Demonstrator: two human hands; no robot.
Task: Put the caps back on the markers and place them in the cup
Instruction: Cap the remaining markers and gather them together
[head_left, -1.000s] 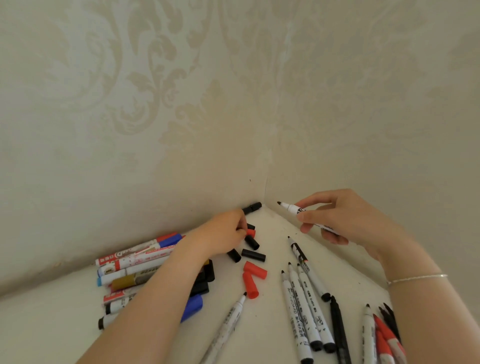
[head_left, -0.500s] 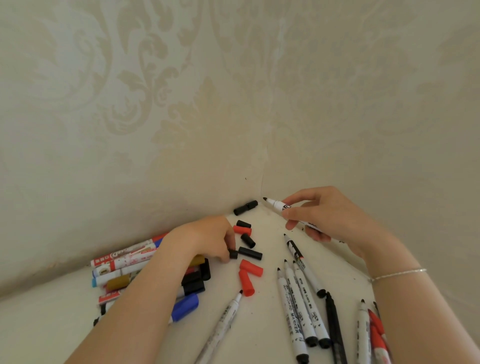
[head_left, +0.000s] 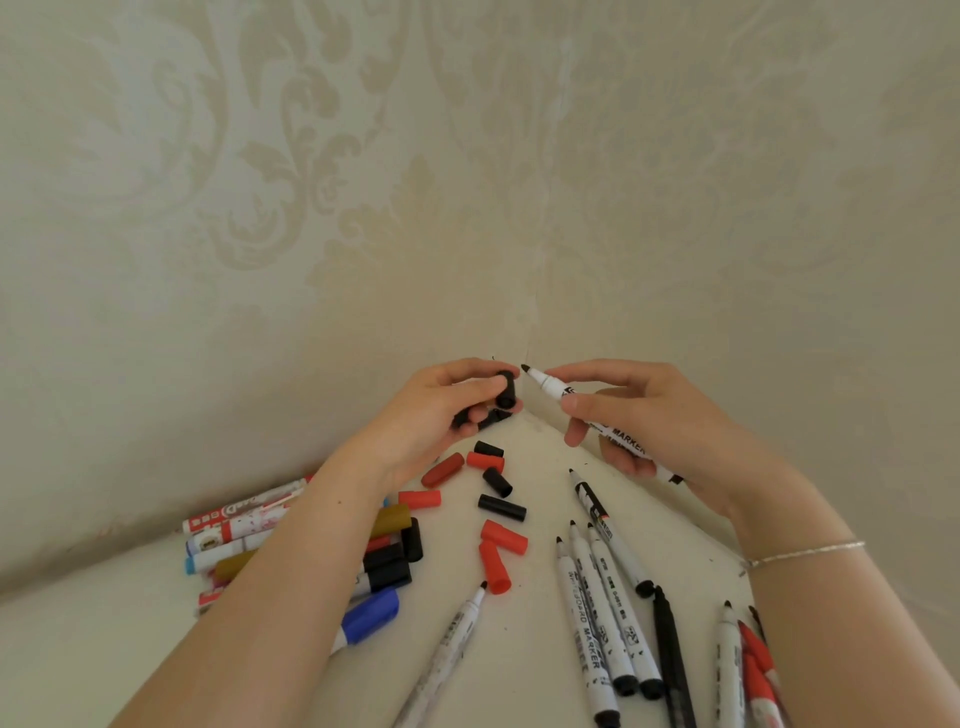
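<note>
Fingers (head_left: 470, 389) round perhaps two black caps (head_left: 506, 388), pale tabletop (head_left: 519, 649), papered corner (head_left: 530, 260).

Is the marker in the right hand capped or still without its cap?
Uncapped. The marker shows its bare black tip, and the black cap is apart from it, held in the left hand; the right hand grips the barrel.

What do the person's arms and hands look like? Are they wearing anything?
Both forearms are bare, with no sleeves or gloves showing. The right wrist wears a thin silver bracelet, like a fine chain. The left hand and right hand show no rings or watch that I can see.
</note>
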